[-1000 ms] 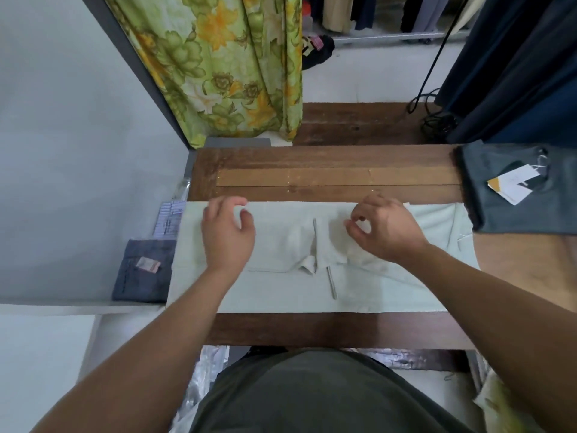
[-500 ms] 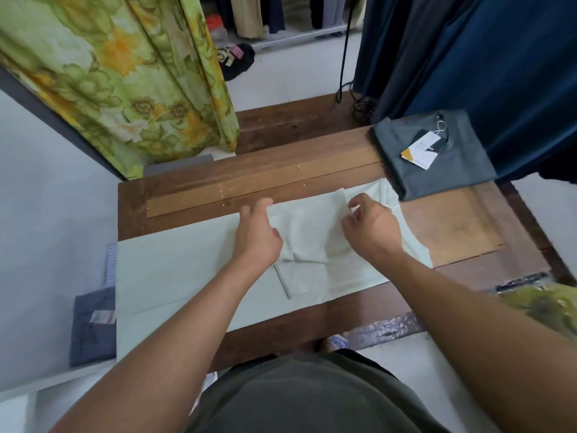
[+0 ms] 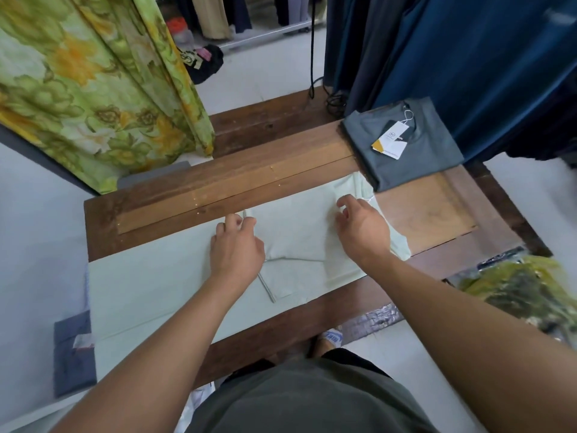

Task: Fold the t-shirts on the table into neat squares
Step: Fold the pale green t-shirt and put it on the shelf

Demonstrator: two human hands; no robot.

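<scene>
A pale green t-shirt (image 3: 150, 292) is spread on the wooden surface (image 3: 281, 170); its folded sleeve edge is pinched by the left grip (image 3: 237, 251); cloth by the collar is pinched by the right grip (image 3: 363, 234); a folded grey t-shirt (image 3: 421, 160) is seen just beyond the right grip.

Looking forward and steeply down from head height, facing across the wooden table (image 3: 312, 170) from its near long edge. Sitting close, framing the left hand (image 3: 237, 248) and right hand (image 3: 363, 232) on the pale green t-shirt (image 3: 156, 282) mid-picture. Taking in floor (image 3: 274, 70) and hanging cloth (image 3: 468, 57) beyond through a wide angle.
</scene>
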